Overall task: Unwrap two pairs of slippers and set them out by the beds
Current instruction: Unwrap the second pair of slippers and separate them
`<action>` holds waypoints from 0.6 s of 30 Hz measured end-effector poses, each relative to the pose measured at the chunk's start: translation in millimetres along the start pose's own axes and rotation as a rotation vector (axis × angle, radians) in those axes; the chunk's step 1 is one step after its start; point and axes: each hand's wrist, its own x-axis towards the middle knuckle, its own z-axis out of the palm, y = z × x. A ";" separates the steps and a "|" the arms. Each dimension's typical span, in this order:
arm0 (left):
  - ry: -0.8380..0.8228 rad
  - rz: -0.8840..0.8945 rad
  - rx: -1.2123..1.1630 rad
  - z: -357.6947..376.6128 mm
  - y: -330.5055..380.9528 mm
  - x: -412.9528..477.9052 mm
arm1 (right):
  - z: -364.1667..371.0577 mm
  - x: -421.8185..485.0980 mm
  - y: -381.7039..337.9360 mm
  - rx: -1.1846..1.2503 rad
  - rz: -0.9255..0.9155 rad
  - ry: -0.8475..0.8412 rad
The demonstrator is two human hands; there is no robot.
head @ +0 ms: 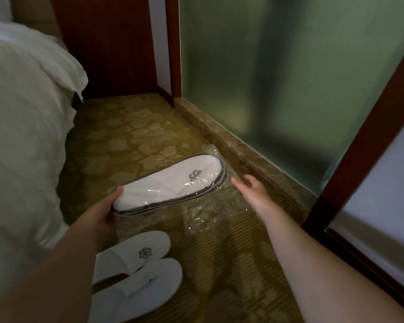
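Note:
My left hand (107, 207) grips the heel end of a wrapped pair of white slippers (170, 181), stacked flat in a clear plastic bag (203, 213) that hangs loose below and to the right. The pair is held above the floor, toes pointing toward the glass wall. Just right of the toe end, my right hand (252, 186) is open with fingers spread, close to the plastic but holding nothing. An unwrapped pair of white slippers (138, 271) with a grey logo lies side by side on the carpet beside the bed (21, 136), below my left forearm.
A patterned gold carpet (126, 136) runs between the bed and a marble sill (238, 155) under a frosted glass wall (289, 78). A dark wooden panel (107, 43) stands at the far end. A wooden door frame (359, 148) crosses the right side.

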 end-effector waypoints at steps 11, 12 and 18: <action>-0.031 -0.057 0.169 13.9 -2.6 -9.7 | -12.2 2.0 15.8 0.267 0.169 -0.119; -0.034 -0.059 0.182 15.8 -2.6 -11.5 | -11.2 0.4 17.3 0.256 0.188 -0.136; -0.181 -0.022 0.072 15.1 -0.7 -12.1 | -13.7 -0.9 19.2 0.341 0.219 -0.112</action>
